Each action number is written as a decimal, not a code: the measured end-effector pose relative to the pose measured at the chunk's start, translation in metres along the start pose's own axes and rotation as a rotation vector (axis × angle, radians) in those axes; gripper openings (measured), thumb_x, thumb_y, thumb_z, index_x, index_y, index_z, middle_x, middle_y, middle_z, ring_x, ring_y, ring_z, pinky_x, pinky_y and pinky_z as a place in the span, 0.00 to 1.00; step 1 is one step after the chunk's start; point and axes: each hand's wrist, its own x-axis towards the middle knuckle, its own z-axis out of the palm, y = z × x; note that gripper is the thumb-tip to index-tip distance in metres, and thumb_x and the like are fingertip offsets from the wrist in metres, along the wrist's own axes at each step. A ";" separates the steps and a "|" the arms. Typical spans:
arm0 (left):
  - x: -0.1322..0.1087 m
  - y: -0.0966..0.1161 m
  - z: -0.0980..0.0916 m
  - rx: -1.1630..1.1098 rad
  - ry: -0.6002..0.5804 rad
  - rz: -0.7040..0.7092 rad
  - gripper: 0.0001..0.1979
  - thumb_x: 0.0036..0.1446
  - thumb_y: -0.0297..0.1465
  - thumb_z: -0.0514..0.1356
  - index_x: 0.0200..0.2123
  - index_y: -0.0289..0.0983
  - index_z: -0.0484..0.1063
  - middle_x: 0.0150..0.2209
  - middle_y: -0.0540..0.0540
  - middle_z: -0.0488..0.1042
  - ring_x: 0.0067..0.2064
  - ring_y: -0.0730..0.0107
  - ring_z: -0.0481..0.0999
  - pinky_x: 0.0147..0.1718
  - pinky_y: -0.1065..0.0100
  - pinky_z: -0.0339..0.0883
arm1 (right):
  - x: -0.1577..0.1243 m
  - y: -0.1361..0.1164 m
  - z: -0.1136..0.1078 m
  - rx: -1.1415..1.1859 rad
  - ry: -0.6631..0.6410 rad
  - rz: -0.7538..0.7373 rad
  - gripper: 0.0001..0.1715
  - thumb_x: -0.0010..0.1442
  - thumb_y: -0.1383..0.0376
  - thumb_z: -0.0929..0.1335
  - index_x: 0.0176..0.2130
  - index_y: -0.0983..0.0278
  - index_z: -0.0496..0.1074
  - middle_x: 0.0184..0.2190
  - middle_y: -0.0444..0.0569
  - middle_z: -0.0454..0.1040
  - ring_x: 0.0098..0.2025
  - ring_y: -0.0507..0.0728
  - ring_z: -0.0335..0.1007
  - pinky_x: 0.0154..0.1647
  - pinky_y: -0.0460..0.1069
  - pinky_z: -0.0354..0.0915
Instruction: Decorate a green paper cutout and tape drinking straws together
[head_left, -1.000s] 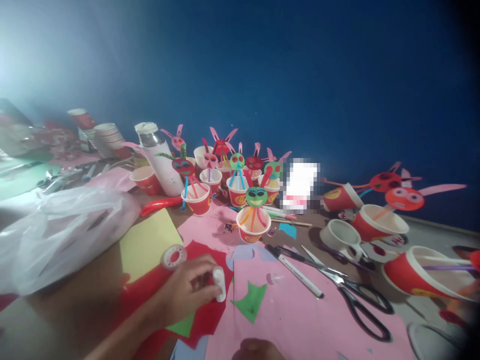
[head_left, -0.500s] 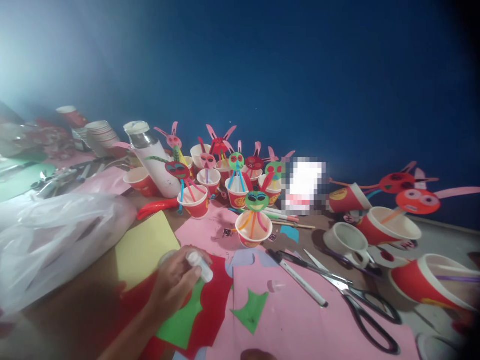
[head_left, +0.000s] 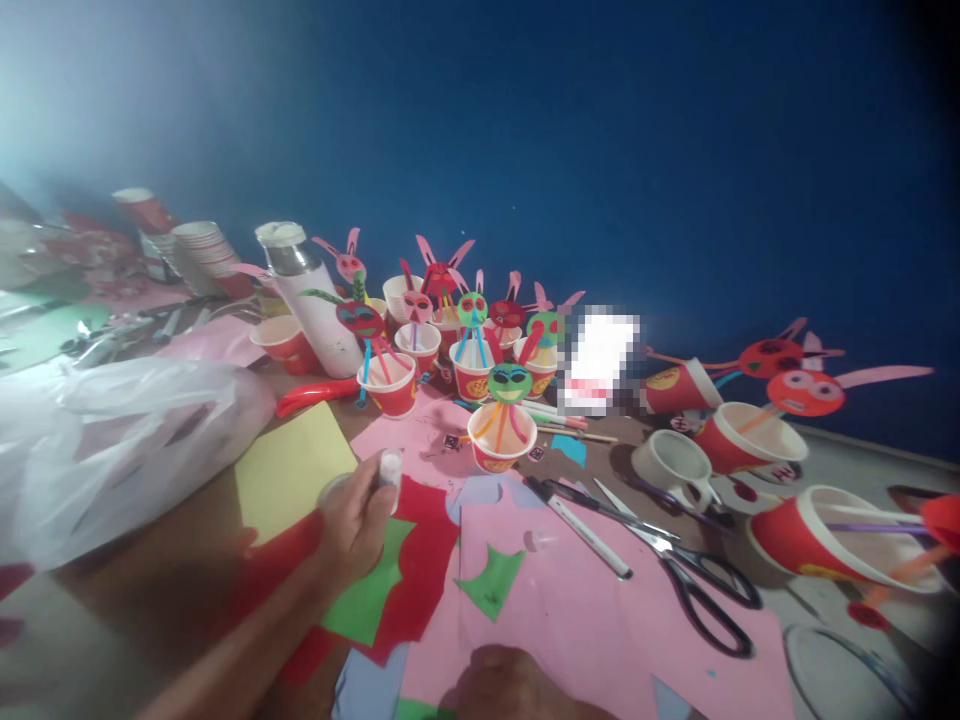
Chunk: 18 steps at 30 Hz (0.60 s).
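The left hand (head_left: pixel 358 520) pinches a glue stick (head_left: pixel 389 468) above the red paper (head_left: pixel 429 545) (yellow sheet (head_left: pixel 289 470) at 10 o'clock). Bare pink paper (head_left: pixel 600 630) lies open at 3 o'clock. The right hand (head_left: pixel 517 688) is cropped at 6 o'clock, so I cannot tell its grip.

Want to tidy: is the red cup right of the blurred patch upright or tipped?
Tipped: the red cup lies on its side, its mouth facing sideways.

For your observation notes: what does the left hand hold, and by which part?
A white glue stick, gripped round its lower body by the left hand; top exposed.
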 end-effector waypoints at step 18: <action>0.000 0.000 -0.001 -0.093 -0.067 -0.007 0.08 0.58 0.33 0.57 0.40 0.38 0.69 0.37 0.46 0.75 0.39 0.67 0.76 0.40 0.68 0.69 | 0.010 -0.010 -0.028 -0.118 0.241 -0.035 0.26 0.68 0.62 0.56 0.19 0.62 0.58 0.14 0.39 0.63 0.15 0.49 0.53 0.20 0.46 0.50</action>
